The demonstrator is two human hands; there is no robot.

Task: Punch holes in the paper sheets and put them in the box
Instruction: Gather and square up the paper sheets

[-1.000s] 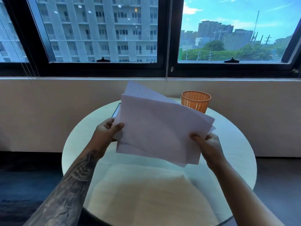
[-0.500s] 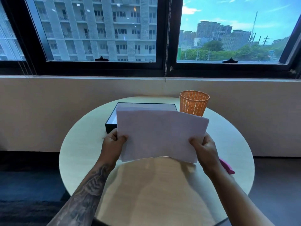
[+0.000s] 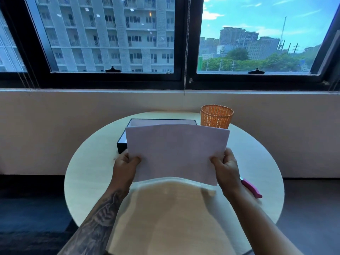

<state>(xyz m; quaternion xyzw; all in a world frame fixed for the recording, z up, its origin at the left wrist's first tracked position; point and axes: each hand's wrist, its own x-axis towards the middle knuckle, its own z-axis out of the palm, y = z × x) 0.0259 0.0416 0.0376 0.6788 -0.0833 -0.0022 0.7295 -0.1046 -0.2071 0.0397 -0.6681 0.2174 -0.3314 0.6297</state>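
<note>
I see the paper sheets (image 3: 176,153) held upright over the round table (image 3: 88,172), facing me. My left hand (image 3: 125,168) pinches their lower left edge, thumb on the near face and fingers curled behind. My right hand (image 3: 227,168) grips the lower right edge the same way. The black box (image 3: 122,142) sits just beyond the sheets, toward the far side (they hide most of it). An orange mesh basket (image 3: 216,116) stands right of the box. A pink tool (image 3: 251,187) lies by my right wrist, partly hidden.
</note>
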